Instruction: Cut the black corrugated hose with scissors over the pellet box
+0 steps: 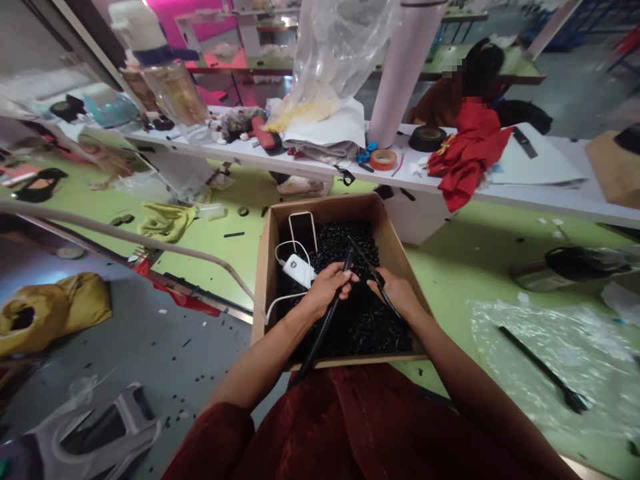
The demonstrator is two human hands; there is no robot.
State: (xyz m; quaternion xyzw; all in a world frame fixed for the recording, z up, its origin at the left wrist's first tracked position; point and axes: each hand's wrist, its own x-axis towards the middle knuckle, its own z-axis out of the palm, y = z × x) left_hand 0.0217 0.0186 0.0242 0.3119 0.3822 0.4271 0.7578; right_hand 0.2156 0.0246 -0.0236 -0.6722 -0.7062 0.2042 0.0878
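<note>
My left hand (327,288) is closed around a long black ribbed strip (324,331), which slants from my lap up past my fingers. My right hand (399,292) grips dark scissors (371,265), their blades pointing up and left close to the strip's upper end. Whether the blades touch the strip I cannot tell. Both hands are over a cardboard box (411,283) holding a heap of small black pieces (373,330). Inside the box at the left, a phone (303,231) leans against the wall, beside a white power bank (299,271) with a white cable.
A white shelf (320,162) crosses behind the box, bearing orange tape (383,159), black tape (427,138), red cloth (470,157) and a plastic bag (340,53). Clear plastic sheeting (505,393) with a black strip (543,367) lies right. Another person (450,93) is beyond the shelf.
</note>
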